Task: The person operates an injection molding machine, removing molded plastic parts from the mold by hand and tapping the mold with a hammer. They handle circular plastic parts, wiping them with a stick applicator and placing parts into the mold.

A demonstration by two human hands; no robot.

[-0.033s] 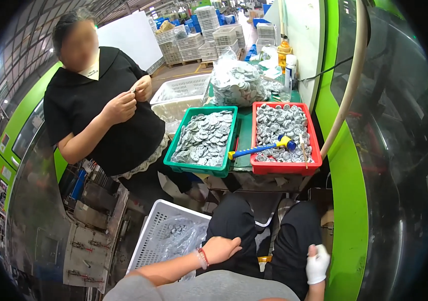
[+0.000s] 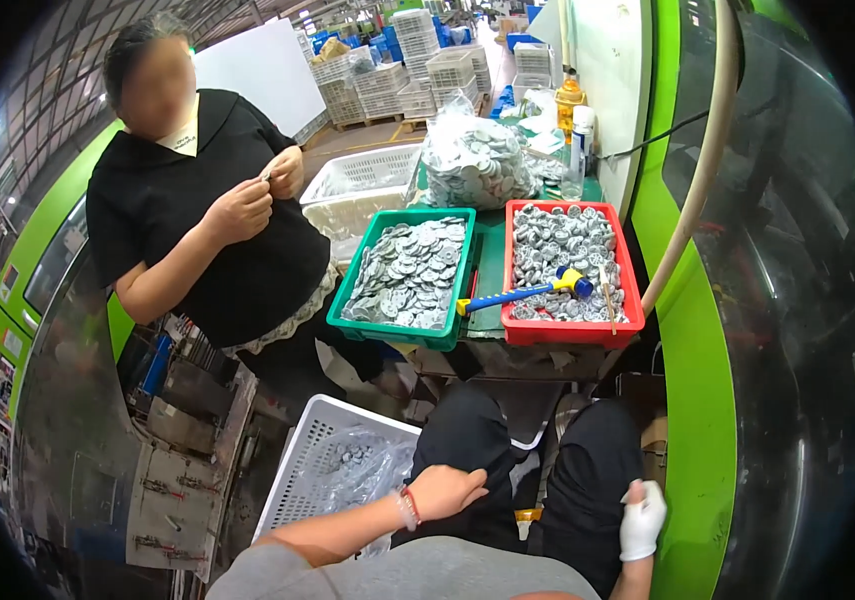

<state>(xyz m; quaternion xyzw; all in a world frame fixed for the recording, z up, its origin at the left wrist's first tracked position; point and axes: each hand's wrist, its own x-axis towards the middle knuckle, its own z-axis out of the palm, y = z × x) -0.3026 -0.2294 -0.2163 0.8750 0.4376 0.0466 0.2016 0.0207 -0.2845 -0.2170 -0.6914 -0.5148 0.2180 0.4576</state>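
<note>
My left hand (image 2: 447, 493), bare and with a red band and pale bracelet at its wrist, rests on my left thigh. Its fingers are curled in, and nothing shows between them. Beside my right thigh lies my right hand (image 2: 642, 520) in a white glove, the thumb tip bare. Those fingers are folded too, with no object visible in them. Closest to the left hand is a white perforated basket (image 2: 292, 465) holding clear plastic bags with small grey parts. Ahead of my knees, a blue and yellow hammer (image 2: 527, 295) lies across a red tray (image 2: 572, 333) of round grey metal parts.
A green tray (image 2: 397, 335) of flat grey discs stands left of the red one. Behind them sits a clear bag of discs (image 2: 477, 165). A person in black (image 2: 217, 220) stands at left, fingering a small piece. A green machine frame (image 2: 697, 450) rises close on my right.
My right hand has turned and shifted slightly beside the thigh. My left hand, the trays and the hammer stay as they were.
</note>
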